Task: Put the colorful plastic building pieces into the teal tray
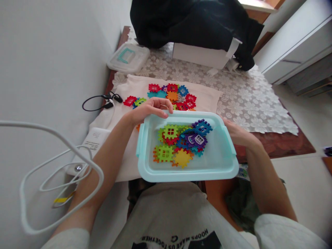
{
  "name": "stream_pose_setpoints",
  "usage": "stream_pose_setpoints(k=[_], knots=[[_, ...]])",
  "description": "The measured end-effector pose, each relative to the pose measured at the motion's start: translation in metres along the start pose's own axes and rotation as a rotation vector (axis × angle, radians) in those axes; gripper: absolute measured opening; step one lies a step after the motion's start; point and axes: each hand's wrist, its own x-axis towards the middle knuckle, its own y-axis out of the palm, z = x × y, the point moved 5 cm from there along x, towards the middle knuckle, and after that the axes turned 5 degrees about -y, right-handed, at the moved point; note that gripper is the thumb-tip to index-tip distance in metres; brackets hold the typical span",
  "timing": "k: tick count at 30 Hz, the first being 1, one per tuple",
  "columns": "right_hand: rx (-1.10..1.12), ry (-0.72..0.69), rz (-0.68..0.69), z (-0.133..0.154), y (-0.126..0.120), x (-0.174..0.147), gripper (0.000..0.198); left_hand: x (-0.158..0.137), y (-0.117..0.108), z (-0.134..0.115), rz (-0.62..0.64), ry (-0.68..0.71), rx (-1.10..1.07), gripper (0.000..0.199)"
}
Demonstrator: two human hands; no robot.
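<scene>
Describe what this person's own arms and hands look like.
The arms are bare below short, light-grey fabric sleeves. No watch or bracelet shows on either wrist. The left hand wears no glove or visible ring; the right hand shows no glove, but its fingers are hidden.

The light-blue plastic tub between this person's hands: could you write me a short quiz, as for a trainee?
1. True or false: the light-blue rectangular plastic tub has its open side facing down.
2. What colour is the sun-shaped plastic piece inside it: a) black, b) yellow, c) white?
3. Fill in: beyond the tub, more colourful toothed plastic pieces lie on a pale ____.

Key: 1 false, it faces up; 2 b; 3 cloth.
</scene>
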Motion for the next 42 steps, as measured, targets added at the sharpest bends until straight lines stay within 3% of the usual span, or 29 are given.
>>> stream_pose_setpoints(k=[11,20,25,30,35,42], knots=[[0.171,0.023,-0.030,0.008,0.002,-0.001,0.064,0.001,-0.001,0.001,0.000,-0.005,0.002,0.025],[0.359,0.109,0.032,-0.009,-0.007,0.012,0.059,0.000,0.002,-0.001,-0.014,-0.011,-0.013,0.025],[0.390,0.222,-0.109,-0.030,-0.032,0.039,0.087,0.001,0.000,0.002,-0.008,-0.019,-0.016,0.025],[0.406,0.044,-0.117,-0.017,-0.022,0.098,0.087,0.002,-0.002,0.003,0.007,-0.012,-0.026,0.026],[0.320,-0.125,-0.182,-0.003,0.008,0.151,0.062,0.001,-0.004,0.005,0.004,-0.023,-0.032,0.026],[0.142,-0.174,-0.497,-0.017,0.027,0.156,0.049,0.004,-0.007,0.008,0.004,-0.021,-0.035,0.027]])
